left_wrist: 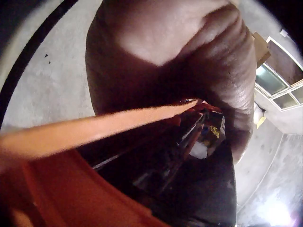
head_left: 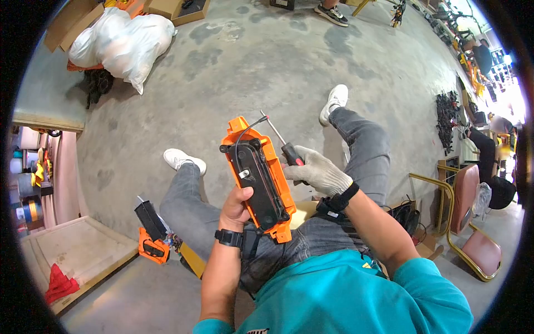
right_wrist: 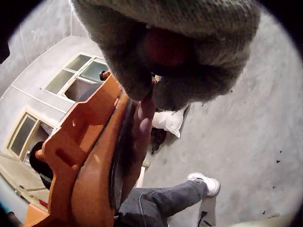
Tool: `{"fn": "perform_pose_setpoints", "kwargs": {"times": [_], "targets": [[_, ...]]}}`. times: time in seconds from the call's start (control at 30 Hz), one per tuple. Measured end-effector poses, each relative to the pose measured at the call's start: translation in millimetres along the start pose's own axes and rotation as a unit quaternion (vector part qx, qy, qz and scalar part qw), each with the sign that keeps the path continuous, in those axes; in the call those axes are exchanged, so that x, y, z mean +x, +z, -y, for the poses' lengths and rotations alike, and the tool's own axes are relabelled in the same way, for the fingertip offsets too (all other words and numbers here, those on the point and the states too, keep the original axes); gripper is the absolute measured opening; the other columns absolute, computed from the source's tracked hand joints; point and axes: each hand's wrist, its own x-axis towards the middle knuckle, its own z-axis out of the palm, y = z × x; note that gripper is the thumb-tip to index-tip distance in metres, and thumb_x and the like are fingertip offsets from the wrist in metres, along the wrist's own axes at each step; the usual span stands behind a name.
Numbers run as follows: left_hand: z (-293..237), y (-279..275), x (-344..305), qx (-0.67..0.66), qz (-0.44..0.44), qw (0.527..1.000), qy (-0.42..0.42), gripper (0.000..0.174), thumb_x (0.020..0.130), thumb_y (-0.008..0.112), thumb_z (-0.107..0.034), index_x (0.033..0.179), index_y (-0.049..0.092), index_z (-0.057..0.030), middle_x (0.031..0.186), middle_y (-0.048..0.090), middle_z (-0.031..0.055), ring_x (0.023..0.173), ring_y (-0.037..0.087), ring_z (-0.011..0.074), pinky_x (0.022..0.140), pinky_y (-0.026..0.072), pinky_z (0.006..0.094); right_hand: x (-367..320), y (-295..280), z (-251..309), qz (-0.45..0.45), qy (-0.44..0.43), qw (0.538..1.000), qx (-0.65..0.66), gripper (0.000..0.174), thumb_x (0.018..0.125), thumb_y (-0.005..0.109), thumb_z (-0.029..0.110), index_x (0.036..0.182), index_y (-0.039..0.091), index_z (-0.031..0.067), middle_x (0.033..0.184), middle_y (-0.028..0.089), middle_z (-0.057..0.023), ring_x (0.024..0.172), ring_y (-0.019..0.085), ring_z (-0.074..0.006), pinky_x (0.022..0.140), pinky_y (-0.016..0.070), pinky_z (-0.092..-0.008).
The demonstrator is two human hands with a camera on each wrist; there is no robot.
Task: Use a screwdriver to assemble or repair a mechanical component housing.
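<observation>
An orange and black plastic housing (head_left: pixel 257 177) with a black wire looping from its top is held upright over my lap. My bare left hand (head_left: pixel 236 207) grips its lower left side; in the left wrist view the palm (left_wrist: pixel 170 61) fills the frame above the orange edge (left_wrist: pixel 71 137). My gloved right hand (head_left: pixel 318 170) holds a screwdriver (head_left: pixel 283 146) by its black and red handle, just right of the housing, shaft pointing up and left. In the right wrist view the glove (right_wrist: pixel 175 52) sits above the orange housing (right_wrist: pixel 80 161).
I sit on a concrete floor with legs stretched out, white shoes (head_left: pixel 335 102) ahead. Another orange and black part (head_left: pixel 153 236) lies by my left thigh, beside a wooden board (head_left: pixel 72 250) with a red cloth. White sacks (head_left: pixel 125 42) lie far left; a chair (head_left: pixel 473 222) stands right.
</observation>
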Motion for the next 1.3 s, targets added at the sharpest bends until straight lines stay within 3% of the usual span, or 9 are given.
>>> {"fn": "perform_pose_setpoints", "kwargs": {"times": [0.23,0.37,0.4,0.5,0.53,0.67,0.83,0.9,1.3], "targets": [[-3.3,10.2,0.4,-0.008,-0.011,0.999,0.047,0.092,0.082,0.085,-0.034,0.156,0.044,0.0004,0.151,0.056,0.0238,0.136,0.061,0.0347,0.114,0.0526,0.0484,-9.5,-3.6,7.3,-0.053,0.018,0.996,-0.076,0.050,0.090,0.078,0.035,0.123,0.065,0.0000,0.088,0.062,-0.0029,0.075,0.061,-0.0103,0.069,0.0538,-0.0290],[-19.1,9.7,-6.3,-0.013,-0.012,0.993,0.119,0.104,0.080,0.086,-0.039,0.163,0.033,-0.0035,0.161,0.042,0.0296,0.151,0.043,0.0440,0.121,0.0435,0.0546,-33.8,-17.5,23.0,-0.075,0.028,0.970,-0.230,0.056,0.094,0.070,0.035,0.137,0.060,0.0015,0.102,0.068,-0.0153,0.081,0.072,-0.0244,0.073,0.0577,-0.0357],[-21.4,8.5,-6.9,-0.022,-0.025,0.989,0.143,0.105,0.080,0.086,-0.039,0.163,0.033,-0.0038,0.160,0.043,0.0297,0.151,0.043,0.0437,0.121,0.0439,0.0552,-42.8,-21.5,22.5,-0.087,-0.026,0.954,-0.286,0.054,0.094,0.067,0.033,0.138,0.059,0.0036,0.115,0.068,-0.0212,0.087,0.074,-0.0319,0.076,0.0586,-0.0410],[-24.8,6.1,-7.2,-0.032,-0.045,0.983,0.175,0.104,0.080,0.085,-0.038,0.163,0.032,-0.0048,0.159,0.044,0.0296,0.150,0.044,0.0436,0.119,0.0461,0.0563,-66.2,-30.7,30.8,-0.075,-0.060,0.935,-0.340,0.050,0.093,0.069,0.024,0.138,0.060,0.0038,0.114,0.065,-0.0172,0.105,0.066,-0.0293,0.093,0.0515,-0.0377],[-23.9,4.3,-6.7,-0.032,-0.049,0.983,0.174,0.103,0.080,0.085,-0.037,0.163,0.033,-0.0052,0.158,0.045,0.0295,0.150,0.044,0.0436,0.118,0.0473,0.0563,-62.2,-37.3,18.9,-0.089,-0.197,0.895,-0.391,0.050,0.091,0.072,0.024,0.136,0.060,0.0047,0.116,0.069,-0.0212,0.089,0.075,-0.0308,0.078,0.0587,-0.0395],[-23.0,4.7,-5.0,-0.004,-0.043,0.987,0.153,0.112,0.077,0.090,-0.042,0.166,0.029,-0.0082,0.165,0.033,0.0330,0.154,0.034,0.0474,0.124,0.0383,0.0583,-83.1,-39.5,33.2,-0.103,-0.160,0.937,-0.293,0.047,0.087,0.076,0.005,0.132,0.062,0.0034,0.099,0.071,-0.0158,0.084,0.075,-0.0248,0.077,0.0583,-0.0365],[-23.2,12.7,-5.9,0.016,-0.041,0.988,0.151,0.112,0.076,0.091,-0.040,0.166,0.031,-0.0099,0.165,0.032,0.0355,0.154,0.034,0.0502,0.124,0.0369,0.0588,-97.4,-36.0,43.6,-0.113,-0.192,0.937,-0.268,0.043,0.086,0.077,0.007,0.128,0.066,0.0037,0.103,0.071,-0.0165,0.091,0.073,-0.0283,0.082,0.0571,-0.0373],[-20.3,9.7,-4.7,-0.010,-0.044,0.986,0.158,0.107,0.075,0.089,-0.033,0.163,0.034,-0.0048,0.160,0.043,0.0306,0.149,0.045,0.0447,0.117,0.0480,0.0566,-97.6,-34.3,43.1,-0.113,-0.209,0.924,-0.300,0.043,0.086,0.077,0.008,0.127,0.067,0.0037,0.104,0.070,-0.0166,0.094,0.072,-0.0300,0.084,0.0565,-0.0379],[-22.7,10.2,-5.7,0.020,-0.035,0.992,0.121,0.109,0.074,0.091,-0.035,0.163,0.035,-0.0051,0.165,0.033,0.0355,0.154,0.035,0.0485,0.122,0.0411,0.0581,-90.5,-36.7,39.2,-0.090,-0.201,0.943,-0.249,0.040,0.086,0.076,0.008,0.125,0.068,0.0032,0.106,0.070,-0.0177,0.096,0.071,-0.0337,0.085,0.0565,-0.0396]]}}
